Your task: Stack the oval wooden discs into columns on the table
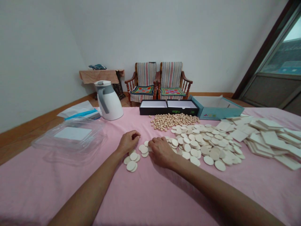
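My left hand (129, 141) is curled with thumb and fingertips close together; whatever it may hold is hidden. Just below it lies a small group of round wooden discs (132, 162), some overlapping. My right hand (162, 151) is bent palm down, its fingers closed over a pale wooden disc at the fingertips, mostly covered by the hand. Between the two hands are a few more loose discs (142, 148). A large spread pile of discs (194, 144) begins right beside my right hand and reaches to the right.
Behind the discs lie many small wooden beads (175, 120). Black boxes (154, 111) and a blue box (211, 115) stand at the back. Square wooden boards (265, 138) are heaped at right. Clear plastic containers (70, 138), a packet (82, 114) and a white jug (111, 103) occupy the left.
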Demonstrator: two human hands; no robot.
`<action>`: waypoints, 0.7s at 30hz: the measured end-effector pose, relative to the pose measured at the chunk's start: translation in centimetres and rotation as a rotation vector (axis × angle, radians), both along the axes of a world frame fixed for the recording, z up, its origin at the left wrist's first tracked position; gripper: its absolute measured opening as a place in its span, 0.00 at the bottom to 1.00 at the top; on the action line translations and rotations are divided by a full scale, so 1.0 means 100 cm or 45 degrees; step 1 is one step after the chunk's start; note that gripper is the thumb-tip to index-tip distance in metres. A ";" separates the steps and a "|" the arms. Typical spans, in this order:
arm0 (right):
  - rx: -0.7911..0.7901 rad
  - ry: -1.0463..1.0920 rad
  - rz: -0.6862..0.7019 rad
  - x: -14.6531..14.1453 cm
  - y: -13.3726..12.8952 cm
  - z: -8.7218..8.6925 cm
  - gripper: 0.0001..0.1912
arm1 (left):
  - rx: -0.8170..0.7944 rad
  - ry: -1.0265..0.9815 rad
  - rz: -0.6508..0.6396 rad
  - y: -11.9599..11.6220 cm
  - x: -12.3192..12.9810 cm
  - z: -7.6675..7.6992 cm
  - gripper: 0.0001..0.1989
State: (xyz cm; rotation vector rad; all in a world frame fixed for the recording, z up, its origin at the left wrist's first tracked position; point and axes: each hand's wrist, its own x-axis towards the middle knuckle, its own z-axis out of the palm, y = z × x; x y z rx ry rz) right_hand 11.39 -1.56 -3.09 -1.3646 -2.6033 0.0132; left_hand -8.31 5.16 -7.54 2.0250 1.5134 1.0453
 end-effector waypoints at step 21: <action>0.069 0.166 0.040 0.020 0.021 -0.005 0.19 | -0.010 0.016 -0.004 0.002 -0.002 -0.002 0.09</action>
